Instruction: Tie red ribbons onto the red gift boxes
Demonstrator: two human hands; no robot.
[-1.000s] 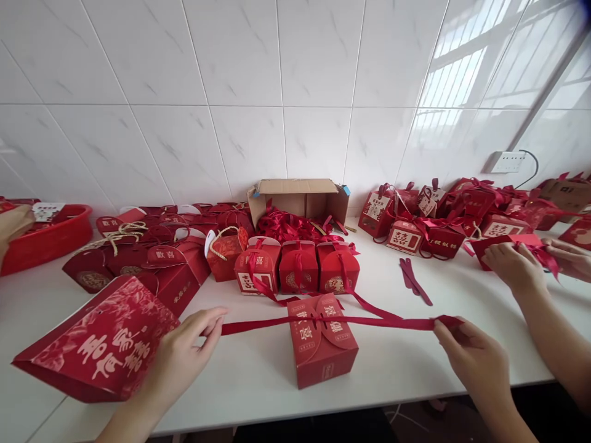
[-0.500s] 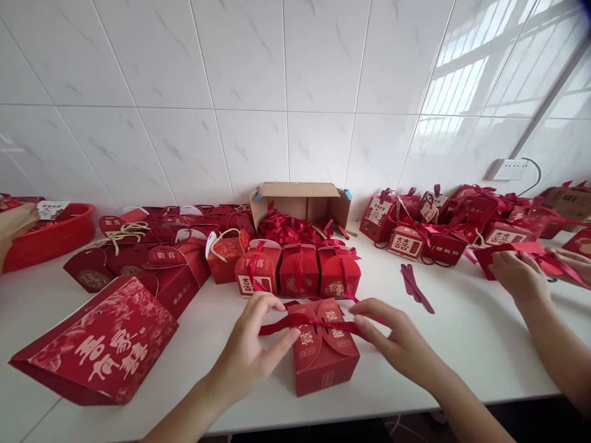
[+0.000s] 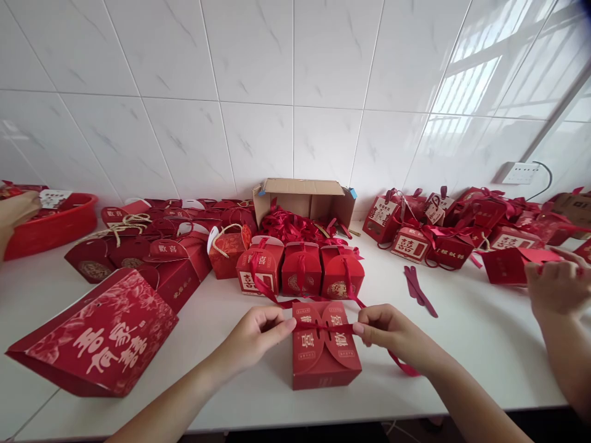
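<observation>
A red gift box [image 3: 325, 363] with gold characters stands in front of me, its curved top flaps folded shut. A dark red ribbon [image 3: 329, 328] runs across its top, crossing at the middle. My left hand [image 3: 261, 332] pinches the ribbon at the box's left edge between thumb and finger. On the right side my right hand [image 3: 385, 332] pinches the other stretch, and a loose tail hangs below that hand. Just behind are three small red boxes [image 3: 301, 271] with ribbons on them.
An open cardboard box [image 3: 305, 187] full of red ribbons stands against the tiled wall. A large red box [image 3: 106, 335] and more boxes lie left. At right, several ribboned boxes [image 3: 409, 243], dark red strips [image 3: 419, 292] and another person's hand [image 3: 556, 283] at a red box.
Both hands have closed into pinches, and the ribbon now lies taut and narrow across the box. The box looks squarer to me. The other person's hand at right has shifted.
</observation>
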